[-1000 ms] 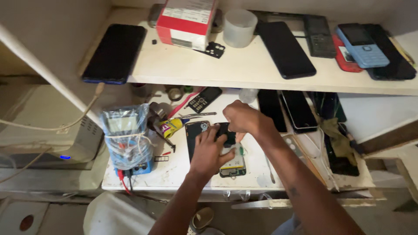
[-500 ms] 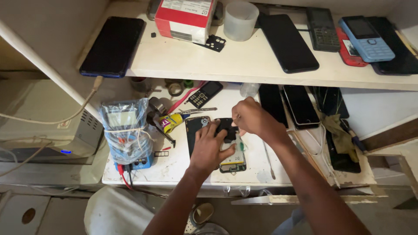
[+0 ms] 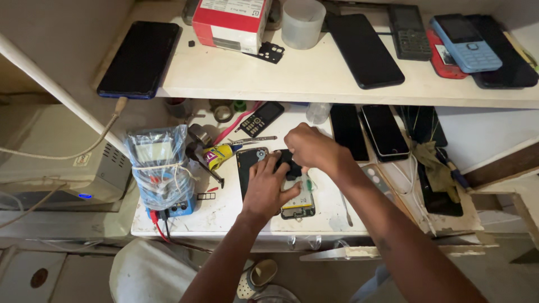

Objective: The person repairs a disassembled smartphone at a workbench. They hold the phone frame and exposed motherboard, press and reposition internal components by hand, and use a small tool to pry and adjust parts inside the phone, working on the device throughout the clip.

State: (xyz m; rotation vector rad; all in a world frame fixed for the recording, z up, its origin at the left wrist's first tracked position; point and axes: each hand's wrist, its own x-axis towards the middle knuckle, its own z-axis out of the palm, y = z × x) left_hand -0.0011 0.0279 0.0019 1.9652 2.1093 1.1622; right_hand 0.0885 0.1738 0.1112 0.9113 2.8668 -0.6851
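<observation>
Both hands have shifted slightly right over the opened phone [image 3: 292, 193] on the desk [image 3: 224, 216]. The left hand [image 3: 268, 188] presses flat on it, grip loose; the right hand [image 3: 307, 147] pinches a small dark part [image 3: 292, 166], so work on its upper end continues.

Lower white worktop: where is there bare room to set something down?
Bare patches on the lower white worktop: between the plastic-wrapped blue meter and the left hand, and the front edge right of the opened phone. Crowded: back edge and right side, by the black phones.

1. Six phones lie on the shelf [image 3: 314, 73].
2. One red box [image 3: 231, 22] and one plastic cup [image 3: 302, 22] stand on the shelf.
3. Under the shelf: one keypad phone [image 3: 259, 118], three dark phones, one opened phone [image 3: 297, 196].
</observation>
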